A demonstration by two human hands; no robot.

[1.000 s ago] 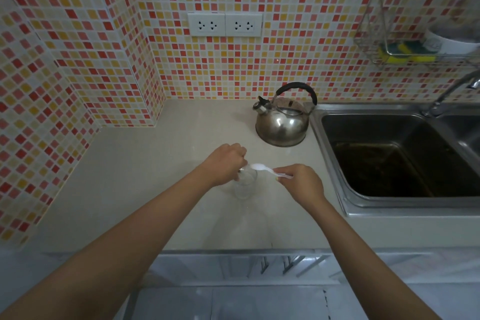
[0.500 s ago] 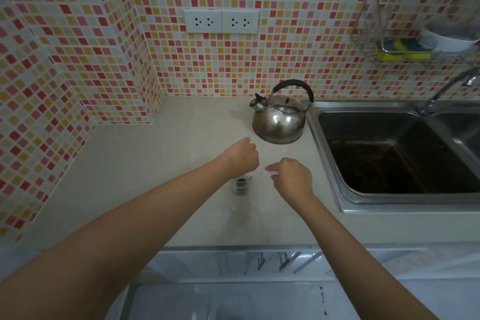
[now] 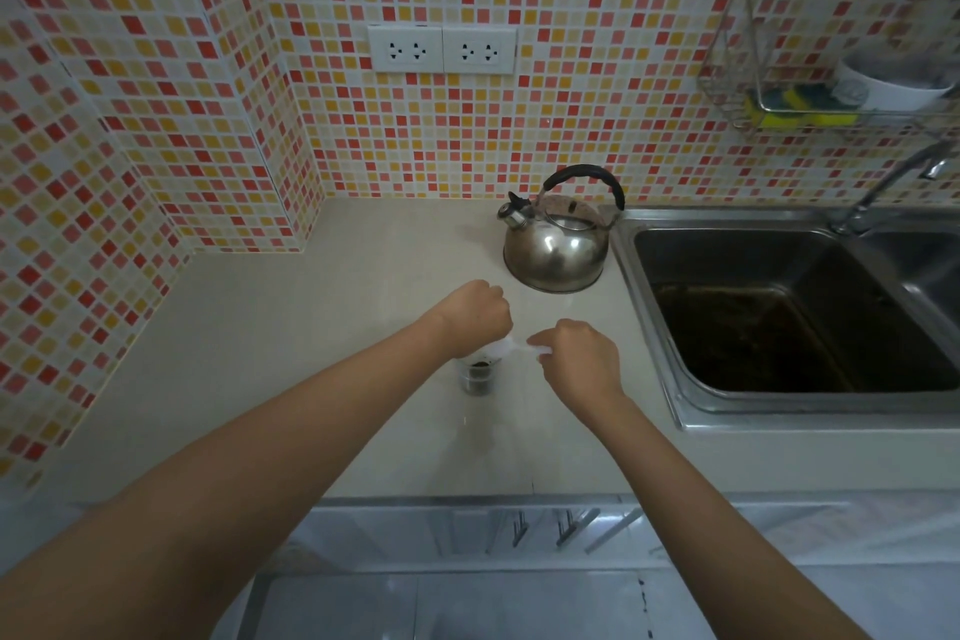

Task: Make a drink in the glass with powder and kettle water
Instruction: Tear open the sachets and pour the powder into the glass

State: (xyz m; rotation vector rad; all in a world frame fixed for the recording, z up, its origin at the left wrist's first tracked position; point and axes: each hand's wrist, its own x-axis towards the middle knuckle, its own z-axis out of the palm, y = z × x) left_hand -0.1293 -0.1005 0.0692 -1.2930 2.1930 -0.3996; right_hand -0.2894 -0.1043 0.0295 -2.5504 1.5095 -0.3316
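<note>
A small clear glass point(image 3: 477, 378) stands on the pale counter point(image 3: 322, 353) and holds dark powder at its bottom. My left hand point(image 3: 475, 318) curls over the glass's upper rim from behind and grips it. My right hand point(image 3: 583, 360) is just right of the glass and pinches the handle of a white plastic spoon point(image 3: 510, 346). The spoon is blurred, and its bowl reaches to the glass's mouth. A steel kettle point(image 3: 555, 252) with a black handle sits behind the hands, beside the sink.
A steel sink point(image 3: 779, 317) with a dark basin lies to the right, its tap point(image 3: 883, 187) at the back. On the tiled wall are two sockets point(image 3: 441, 49) and a wire rack point(image 3: 810, 109) with a sponge and a white bowl. Cabinet handles show below the counter edge.
A second ago the spoon lay level over a glass that looked empty. Now dark powder lies in the glass, and the spoon tips at its mouth. My left hand stays at the rim.
</note>
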